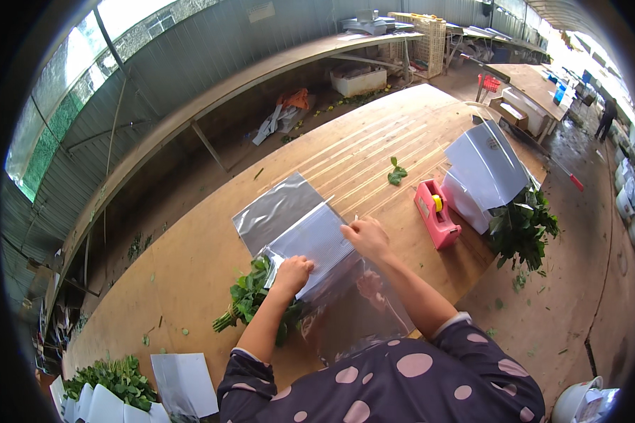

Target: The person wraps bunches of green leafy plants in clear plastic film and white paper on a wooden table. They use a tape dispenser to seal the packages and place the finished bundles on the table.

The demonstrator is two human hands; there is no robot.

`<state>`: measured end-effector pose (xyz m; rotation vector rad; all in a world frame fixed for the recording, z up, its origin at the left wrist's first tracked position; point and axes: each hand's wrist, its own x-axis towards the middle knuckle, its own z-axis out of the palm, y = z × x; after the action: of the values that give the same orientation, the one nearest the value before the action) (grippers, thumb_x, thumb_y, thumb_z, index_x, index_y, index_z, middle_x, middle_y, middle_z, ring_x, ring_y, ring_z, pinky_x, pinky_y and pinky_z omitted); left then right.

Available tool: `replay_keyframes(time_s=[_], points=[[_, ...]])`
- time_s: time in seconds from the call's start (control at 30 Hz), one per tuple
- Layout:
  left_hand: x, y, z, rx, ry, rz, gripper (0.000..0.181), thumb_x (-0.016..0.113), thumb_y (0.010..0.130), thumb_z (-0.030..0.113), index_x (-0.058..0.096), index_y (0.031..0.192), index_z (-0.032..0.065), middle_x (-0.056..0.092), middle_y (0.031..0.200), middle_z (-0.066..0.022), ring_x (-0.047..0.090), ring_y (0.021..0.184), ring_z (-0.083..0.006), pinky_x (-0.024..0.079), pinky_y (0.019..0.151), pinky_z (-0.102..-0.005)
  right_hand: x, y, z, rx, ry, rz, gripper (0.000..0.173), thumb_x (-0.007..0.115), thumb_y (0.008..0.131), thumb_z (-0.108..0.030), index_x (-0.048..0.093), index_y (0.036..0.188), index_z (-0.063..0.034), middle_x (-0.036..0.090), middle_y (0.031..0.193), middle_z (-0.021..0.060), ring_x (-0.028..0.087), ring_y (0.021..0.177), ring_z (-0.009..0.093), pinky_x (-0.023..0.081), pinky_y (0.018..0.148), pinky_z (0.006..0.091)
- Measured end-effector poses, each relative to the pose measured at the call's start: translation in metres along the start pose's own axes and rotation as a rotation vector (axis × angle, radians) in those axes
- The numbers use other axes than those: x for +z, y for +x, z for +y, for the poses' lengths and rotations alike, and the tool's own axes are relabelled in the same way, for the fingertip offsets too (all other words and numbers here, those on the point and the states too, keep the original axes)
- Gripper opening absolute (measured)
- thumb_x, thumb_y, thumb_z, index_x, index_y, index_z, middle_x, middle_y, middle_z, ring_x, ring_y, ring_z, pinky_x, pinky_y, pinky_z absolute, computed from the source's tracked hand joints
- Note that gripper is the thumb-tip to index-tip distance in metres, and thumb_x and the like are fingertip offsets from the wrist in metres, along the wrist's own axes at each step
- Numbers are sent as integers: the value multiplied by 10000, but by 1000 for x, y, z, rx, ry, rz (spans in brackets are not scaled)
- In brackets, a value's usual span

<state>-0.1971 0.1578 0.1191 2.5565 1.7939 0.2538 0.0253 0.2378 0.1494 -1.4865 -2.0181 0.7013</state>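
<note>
A white ribbed sheet [317,238] lies over a bundle of leafy cut stems [248,291] on the wooden table [190,275]. The stems' tied ends point to the lower left. My left hand [295,272] rests on the sheet with curled fingers; whether it grips the sheet is hidden. At the sheet's right corner, my right hand [368,238] has its fingers closed on the edge, with a small white tip showing above them. Clear plastic film [360,306] spreads beneath the sheet towards my body, and more film [280,211] lies beyond it.
A pink tape dispenser [438,217] stands right of my hands, beside a wrapped leafy bunch [524,222]. More leafy stems [111,378] and a white sheet [185,386] lie at lower left. A loose sprig [397,173] lies further back. A person [607,119] stands far right.
</note>
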Motion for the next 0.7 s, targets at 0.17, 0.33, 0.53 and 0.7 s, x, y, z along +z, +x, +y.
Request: replay_keyframes(time_s=[0.17, 0.33, 0.53, 0.7], points=[[6, -6, 7, -120, 6, -22, 125, 489, 773, 130, 613, 758, 119, 555, 752, -65, 565, 739, -241, 478, 637, -363, 6, 5, -9, 243, -566, -224, 521, 532, 771, -552, 667, 904, -67, 639, 891, 96, 539, 966, 243, 377, 790, 418], [11, -10, 5, -95, 31, 53, 130, 486, 774, 121, 613, 795, 141, 553, 773, -43, 563, 778, -223, 477, 642, -339, 5, -22, 59, 300, -506, -433, 535, 549, 741, -582, 674, 876, -80, 634, 915, 118, 544, 977, 242, 392, 772, 416], [6, -17, 4, -51, -5, 118, 156, 504, 753, 95, 623, 827, 165, 554, 773, -13, 547, 752, -202, 464, 654, -328, -59, -32, 192, -87, -311, 591, 153, 616, 734, -221, 637, 744, -70, 569, 760, 114, 550, 800, 290, 420, 726, 436], [-6, -14, 9, -6, 47, 104, 147, 502, 752, 92, 615, 802, 172, 545, 740, -6, 536, 740, -196, 449, 647, -317, -97, 6, 272, 490, -115, 294, 319, 657, 745, -346, 680, 738, -28, 632, 695, 122, 593, 671, 212, 458, 679, 347]])
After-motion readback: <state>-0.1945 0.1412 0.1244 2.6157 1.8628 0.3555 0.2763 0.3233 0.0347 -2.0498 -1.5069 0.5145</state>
